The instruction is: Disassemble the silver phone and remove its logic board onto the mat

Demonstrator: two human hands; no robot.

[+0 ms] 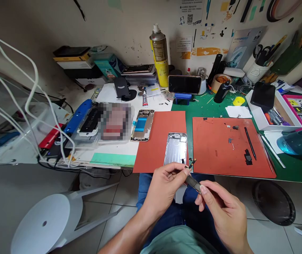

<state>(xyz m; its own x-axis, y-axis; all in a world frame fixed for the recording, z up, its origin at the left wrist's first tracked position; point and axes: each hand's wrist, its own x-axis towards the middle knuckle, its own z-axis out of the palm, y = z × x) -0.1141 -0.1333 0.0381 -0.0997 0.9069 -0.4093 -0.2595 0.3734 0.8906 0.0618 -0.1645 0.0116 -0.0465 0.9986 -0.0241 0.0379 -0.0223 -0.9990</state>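
Observation:
Over my lap, just off the table's front edge, a small dark phone part (193, 183) with a thin flex strip (192, 163) at its upper end is held between both hands. My left hand (168, 181) pinches its upper end, thumb against fingers. The lower end sits between the thumb and fingers of my right hand (222, 208). Behind my left hand, an opened silver phone housing (176, 146) lies on the left red mat (151, 155).
The right red mat (209, 141) carries small parts and a black pen-like tool (250, 144). Another phone frame (142, 125) lies left. A propped phone (184, 84), spray can (160, 56) and blue bottle (301, 141) stand around. A white stool (45, 222) is at lower left.

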